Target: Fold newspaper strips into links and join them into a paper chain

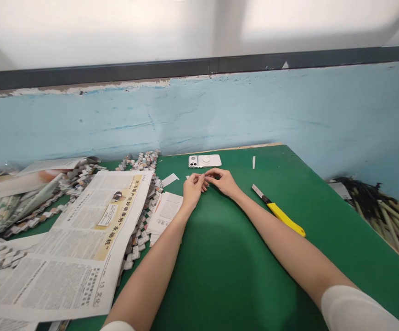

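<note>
My left hand and my right hand meet above the green table, their fingertips pinched together. Whatever lies between the fingers is too small and too covered to make out; a pale bit peeks out beside the left fingers. Just beyond the hands lies a white phone, back side up, with a round disc on it. A pile of cut newspaper pieces rests left of my left wrist, and a loose white paper strip lies above it. Right of my right forearm is a yellow utility knife, blade extended.
A large newspaper sheet covers the left side, over chains of folded paper. Rolled papers lie farther left. One narrow strip sits near the table's back edge. A blue wall stands behind; bundled stalks lie beyond the right edge.
</note>
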The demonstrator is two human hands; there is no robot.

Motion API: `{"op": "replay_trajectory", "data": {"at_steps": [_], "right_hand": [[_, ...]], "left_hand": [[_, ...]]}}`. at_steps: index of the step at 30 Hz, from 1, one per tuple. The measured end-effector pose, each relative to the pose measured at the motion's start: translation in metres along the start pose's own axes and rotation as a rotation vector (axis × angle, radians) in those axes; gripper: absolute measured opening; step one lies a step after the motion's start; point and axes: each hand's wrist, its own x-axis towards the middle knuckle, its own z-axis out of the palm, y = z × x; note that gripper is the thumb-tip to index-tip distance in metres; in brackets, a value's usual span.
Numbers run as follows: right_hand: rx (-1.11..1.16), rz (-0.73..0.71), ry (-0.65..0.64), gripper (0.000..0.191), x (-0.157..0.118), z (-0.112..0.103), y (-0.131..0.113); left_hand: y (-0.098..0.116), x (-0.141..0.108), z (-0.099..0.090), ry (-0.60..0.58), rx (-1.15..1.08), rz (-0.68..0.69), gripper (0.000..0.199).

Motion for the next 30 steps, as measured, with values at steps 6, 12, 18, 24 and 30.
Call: {"op": "replay_trajectory", "data": {"at_steps": [6,12,18,24,30], "right_hand": [[-0.014,0.015,0.031,0.027,0.001,0.0,0.004],[-0.037,-0.021,0.124,0.031,0.003,-0.002,0.006],[-0.007,-0.061,0.287,0.033,0.003,-0.004,0.003],[0.154,-0.039,0.209,0.031,0.001,-0.002,-0.002],[0.16,-0.091,0.09,0.026,-0.002,-0.002,-0.007]], "left_hand": [[0.0,-0.001,0.0,-0.029,0.017,-0.018,0.041],[-0.002,0.001,0.001,0.002,0.016,-0.023,0.036],[-0.002,0.002,-0.002,0.122,-0.047,0.006,0.038],[-0.001,0.002,-0.001,0.109,-0.003,-0.025,0.037],[0.001,0.001,0.001,0.069,0.049,-0.043,0.033]]}}
